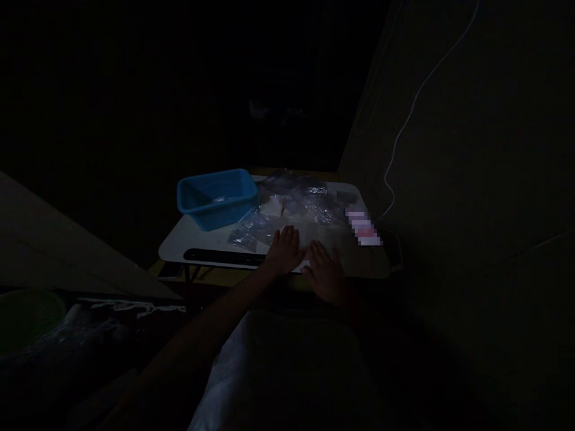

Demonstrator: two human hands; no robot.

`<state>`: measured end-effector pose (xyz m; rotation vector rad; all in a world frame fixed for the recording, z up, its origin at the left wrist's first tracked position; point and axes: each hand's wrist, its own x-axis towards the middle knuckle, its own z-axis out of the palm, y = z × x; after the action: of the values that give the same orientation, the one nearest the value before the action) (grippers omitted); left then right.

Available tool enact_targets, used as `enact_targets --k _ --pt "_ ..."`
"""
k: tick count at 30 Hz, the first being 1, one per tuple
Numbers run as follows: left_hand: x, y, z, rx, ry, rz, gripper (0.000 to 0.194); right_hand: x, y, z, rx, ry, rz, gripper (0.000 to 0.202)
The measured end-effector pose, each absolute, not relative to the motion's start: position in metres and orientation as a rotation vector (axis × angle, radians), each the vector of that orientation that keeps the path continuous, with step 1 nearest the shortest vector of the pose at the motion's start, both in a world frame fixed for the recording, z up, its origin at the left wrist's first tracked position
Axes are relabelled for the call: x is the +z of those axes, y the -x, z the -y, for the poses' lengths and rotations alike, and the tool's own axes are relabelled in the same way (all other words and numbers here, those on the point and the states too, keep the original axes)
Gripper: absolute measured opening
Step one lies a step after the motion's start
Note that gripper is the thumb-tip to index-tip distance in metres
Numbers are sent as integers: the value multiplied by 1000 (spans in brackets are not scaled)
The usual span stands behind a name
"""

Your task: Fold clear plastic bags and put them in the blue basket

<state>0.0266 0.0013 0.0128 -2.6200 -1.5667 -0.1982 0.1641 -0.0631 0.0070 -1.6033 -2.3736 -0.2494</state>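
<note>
My left hand lies flat near the front edge of a small white table, palm down with its fingers stretched forward. Close beside it on the right, my right hand rests with its fingers spread, pointing forward. A thin, clear plastic sheet or bag seems to lie under the fingertips, but the dim light hides its outline. Crumpled clear plastic bags are heaped just beyond both hands. Among them sits a small whitish piece.
A blue plastic basin stands at the table's back left. On the right lies a phone with a blurred, lit screen. A white cable hangs down the right wall. A green basket is at the lower left.
</note>
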Motion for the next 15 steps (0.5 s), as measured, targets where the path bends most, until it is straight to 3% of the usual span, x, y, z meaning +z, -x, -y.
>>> enact_targets --k 15 --pt "9 -27 -3 -166 2606 1609 76 -10 -214 87 -462 1797 2160 47"
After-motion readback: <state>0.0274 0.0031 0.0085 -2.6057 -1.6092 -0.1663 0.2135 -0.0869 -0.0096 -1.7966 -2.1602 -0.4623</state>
